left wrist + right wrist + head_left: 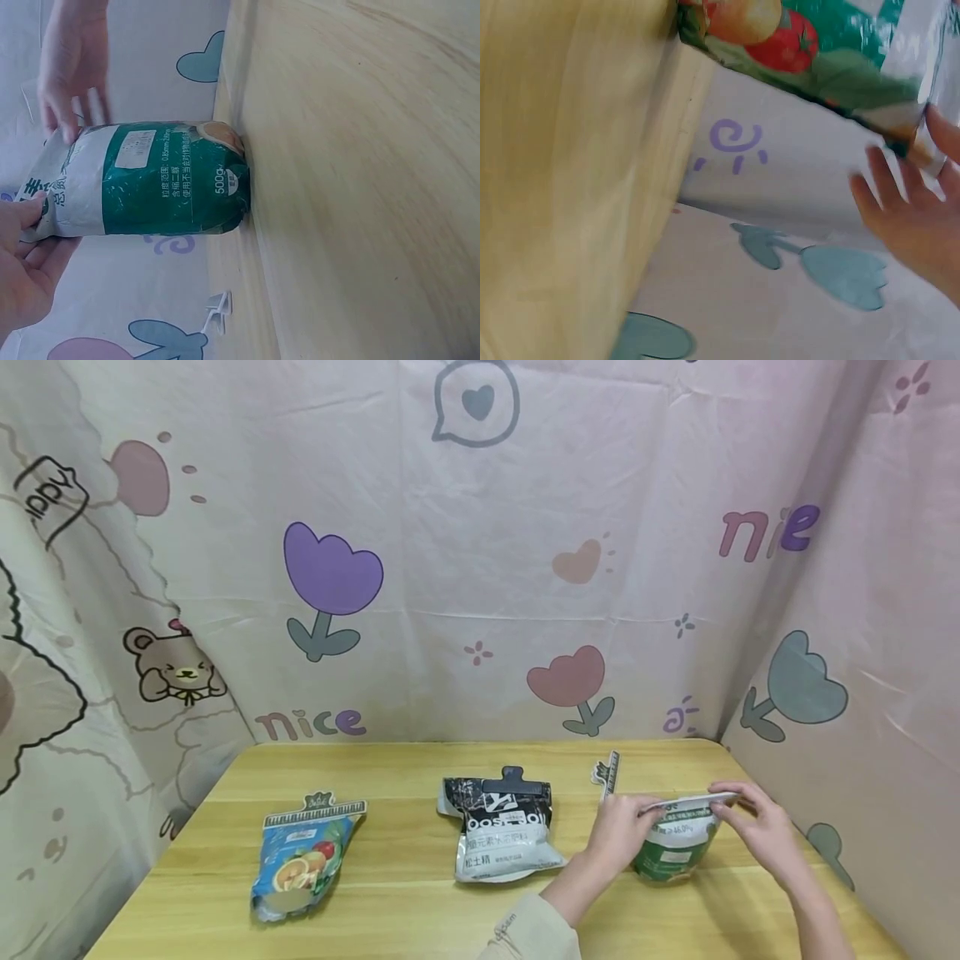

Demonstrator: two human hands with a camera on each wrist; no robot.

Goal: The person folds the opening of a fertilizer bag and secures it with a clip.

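Note:
A green and white bag (pixel 675 852) stands upright at the right of the table, its top edge flattened and folded over. My left hand (pixel 621 831) pinches the left end of that top edge between thumb and fingers. At the other end my right hand (pixel 761 827) pinches the corner, its remaining fingers spread. In the left wrist view the bag (pixel 176 180) shows a white label and "500g" near its base. Printed fruit and a tomato cover the bag's side (pixel 795 45) in the right wrist view.
A clip (pixel 611 772) with a keyboard pattern lies behind my left hand. A black and white bag (pixel 501 847) with a black clip (pixel 513 783) stands mid-table. At the left is a blue fruit-printed bag (pixel 300 864) under a keyboard-pattern clip (pixel 315 812). Printed curtains (pixel 465 568) surround the table.

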